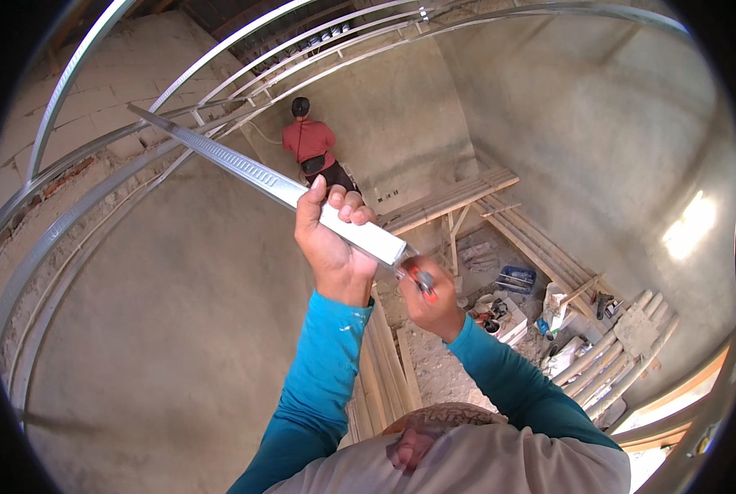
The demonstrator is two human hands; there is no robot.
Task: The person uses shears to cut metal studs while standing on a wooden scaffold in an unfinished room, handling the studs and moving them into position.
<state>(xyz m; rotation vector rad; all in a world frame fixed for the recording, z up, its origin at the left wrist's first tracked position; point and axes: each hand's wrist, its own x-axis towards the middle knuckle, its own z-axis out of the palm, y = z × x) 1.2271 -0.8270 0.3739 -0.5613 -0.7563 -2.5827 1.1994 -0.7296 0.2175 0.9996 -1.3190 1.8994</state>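
My left hand [335, 251] is wrapped round a long, light metal channel [236, 163] with slots along it. The channel slants from the upper left down to a bright, pale end just beyond my fingers. Close to that end, my right hand [430, 306] is closed on a small tool with red and grey parts [423, 281]. My fingers and some blur cover most of the tool, so its exact kind is unclear. It meets or nearly meets the end of the channel; I cannot tell which. Both forearms wear teal sleeves.
Metal ceiling rails [244, 62] run above and to the left. A person in a red shirt [308, 140] stands far below by the wall. Wooden plank staging [450, 202] crosses the room. Down there lie a blue crate [517, 279], a white box [512, 323] and a wooden ladder-like frame [602, 370].
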